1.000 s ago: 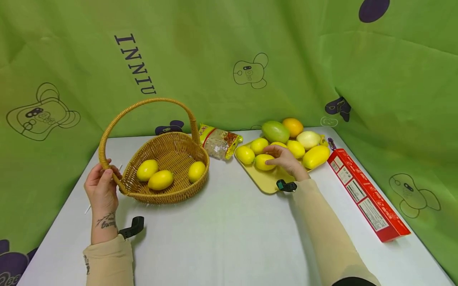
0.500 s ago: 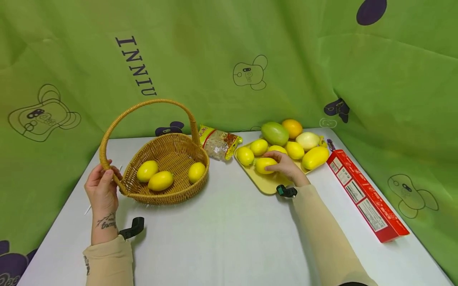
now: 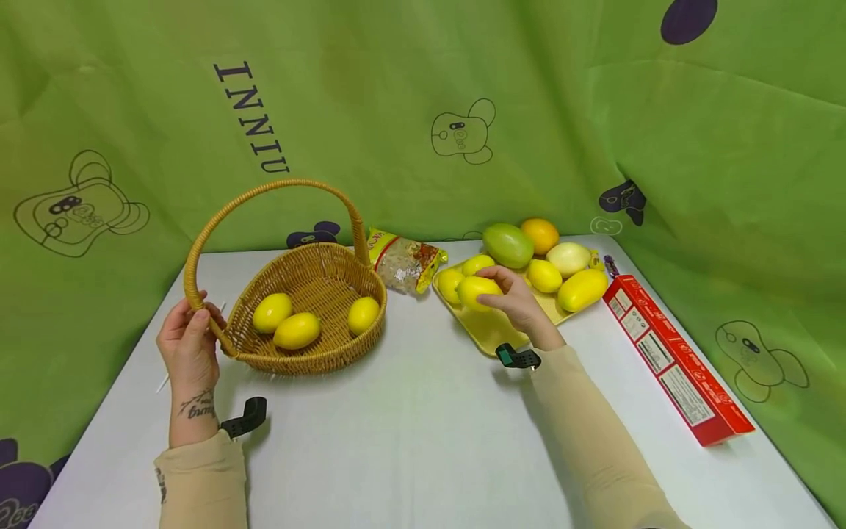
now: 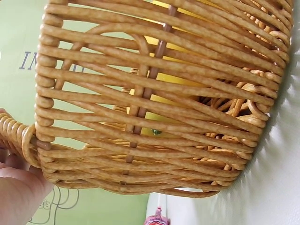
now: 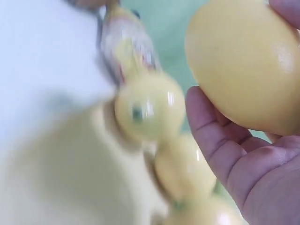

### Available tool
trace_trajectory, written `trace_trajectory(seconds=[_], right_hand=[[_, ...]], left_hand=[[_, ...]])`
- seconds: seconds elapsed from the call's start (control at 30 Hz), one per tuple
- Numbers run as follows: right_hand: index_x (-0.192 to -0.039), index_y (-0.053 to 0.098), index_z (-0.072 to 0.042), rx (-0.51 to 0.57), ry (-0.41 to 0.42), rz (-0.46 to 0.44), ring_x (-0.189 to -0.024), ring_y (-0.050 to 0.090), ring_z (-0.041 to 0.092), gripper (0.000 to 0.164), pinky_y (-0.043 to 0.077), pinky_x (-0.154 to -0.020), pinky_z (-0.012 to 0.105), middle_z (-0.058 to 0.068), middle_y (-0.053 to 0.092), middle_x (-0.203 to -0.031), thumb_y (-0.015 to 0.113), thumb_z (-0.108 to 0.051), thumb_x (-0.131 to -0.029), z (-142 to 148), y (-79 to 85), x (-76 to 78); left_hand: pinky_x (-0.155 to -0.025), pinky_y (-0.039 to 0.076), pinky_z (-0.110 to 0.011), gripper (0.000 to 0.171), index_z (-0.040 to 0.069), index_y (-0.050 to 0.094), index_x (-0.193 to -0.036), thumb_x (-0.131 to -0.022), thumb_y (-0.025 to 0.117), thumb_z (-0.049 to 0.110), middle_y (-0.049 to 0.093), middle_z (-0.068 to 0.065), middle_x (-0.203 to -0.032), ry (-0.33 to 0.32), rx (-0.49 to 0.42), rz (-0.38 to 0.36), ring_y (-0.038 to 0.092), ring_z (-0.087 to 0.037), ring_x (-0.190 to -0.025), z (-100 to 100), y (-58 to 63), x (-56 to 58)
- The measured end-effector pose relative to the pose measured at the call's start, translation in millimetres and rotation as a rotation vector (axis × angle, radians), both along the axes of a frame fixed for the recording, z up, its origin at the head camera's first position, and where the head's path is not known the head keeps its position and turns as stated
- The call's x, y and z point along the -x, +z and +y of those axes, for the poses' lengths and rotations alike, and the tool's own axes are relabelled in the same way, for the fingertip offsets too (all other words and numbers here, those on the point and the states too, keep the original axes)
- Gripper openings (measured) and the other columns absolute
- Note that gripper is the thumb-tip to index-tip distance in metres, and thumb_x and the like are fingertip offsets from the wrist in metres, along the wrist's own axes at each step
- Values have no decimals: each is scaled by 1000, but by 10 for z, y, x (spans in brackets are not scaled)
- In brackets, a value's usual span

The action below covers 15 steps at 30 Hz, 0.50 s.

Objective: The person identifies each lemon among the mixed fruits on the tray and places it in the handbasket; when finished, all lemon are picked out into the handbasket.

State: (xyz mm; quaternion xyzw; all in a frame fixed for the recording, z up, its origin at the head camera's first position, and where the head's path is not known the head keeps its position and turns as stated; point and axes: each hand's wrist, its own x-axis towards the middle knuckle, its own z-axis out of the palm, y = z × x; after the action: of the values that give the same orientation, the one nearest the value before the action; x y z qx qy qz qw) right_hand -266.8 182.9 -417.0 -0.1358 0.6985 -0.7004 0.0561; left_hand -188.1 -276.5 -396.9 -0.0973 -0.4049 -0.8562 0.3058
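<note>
Yellow lemon [image 3: 476, 294], right hand [image 3: 521, 301] stretched forward, fingers [image 5: 206, 124] clamped round it, left hand [image 3: 190, 353] (arm also extended) gripping wicker handle [image 3: 191, 275]

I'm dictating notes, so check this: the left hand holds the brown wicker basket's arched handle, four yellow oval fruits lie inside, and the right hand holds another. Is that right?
Not quite: the head view shows three yellow oval fruits, not four, inside the brown wicker basket. The rest is right: the left hand holds its arched handle, the right hand another fruit.
</note>
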Motion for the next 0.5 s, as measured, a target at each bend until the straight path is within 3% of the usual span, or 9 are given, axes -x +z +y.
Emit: trace_trajectory(seconds=[0.33,0.5], right_hand=[[-119,43,14,155,131,55,-92,54,13,46,48,-76,22,-2,56,-105,59,12,-75,-878,205,-44],[-120,46,12,123,200,54,-92,54,14,46,47,-78,24,5,57,-111,61,9,-76,-1358,249,-94]], left_hand=[[-54,47,-24,20,-12,63,-103,-84,55,-10,62,-13,-73,6,-3,-17,55,-20,-63,-21,17,0],[-54,47,-24,20,-12,63,-103,-84,55,-10,62,-14,-73,-5,0,-5,55,-20,-62,-12,12,-4]])
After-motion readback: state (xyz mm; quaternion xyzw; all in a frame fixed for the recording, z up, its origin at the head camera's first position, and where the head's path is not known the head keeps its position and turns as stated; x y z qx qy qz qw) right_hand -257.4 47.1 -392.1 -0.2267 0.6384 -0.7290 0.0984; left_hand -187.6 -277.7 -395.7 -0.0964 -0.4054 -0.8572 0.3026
